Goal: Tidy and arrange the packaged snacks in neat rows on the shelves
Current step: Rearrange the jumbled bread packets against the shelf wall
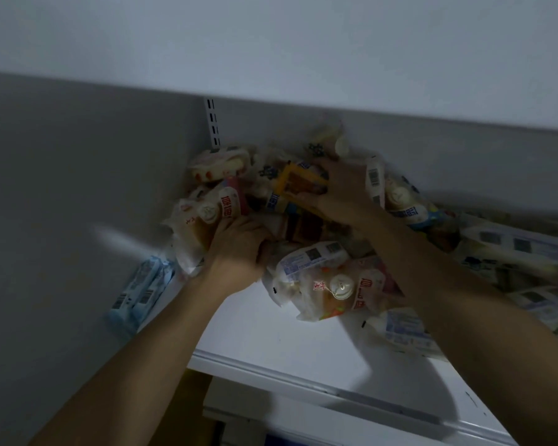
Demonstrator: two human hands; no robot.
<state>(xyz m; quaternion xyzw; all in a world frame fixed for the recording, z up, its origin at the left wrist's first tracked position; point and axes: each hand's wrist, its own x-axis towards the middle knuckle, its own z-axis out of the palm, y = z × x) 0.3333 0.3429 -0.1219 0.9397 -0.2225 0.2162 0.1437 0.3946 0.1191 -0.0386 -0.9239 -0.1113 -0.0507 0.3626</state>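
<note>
Both buried in a jumbled heap of crinkly plastic snack packets (pixel 319 284) on the white shelf (pixel 271 342), left hand (pixel 239 249) curled round a packet on the heap's left, right hand (pixel 339 191) nearer the yellow-edged pack (pixel 298 185), fingers clasping it, long axis slanting leftward.

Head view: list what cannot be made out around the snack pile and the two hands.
- Left hand fingertips: buried in the snack pile; its grip is hidden.
- Right hand palm side: faces away, over a yellow packet; whether it grips is unclear.
- Packet labels: dim and blurred, unreadable.
- Packets at right: cut off by the frame edge.
- Shelf below: hidden by the front lip.
</note>
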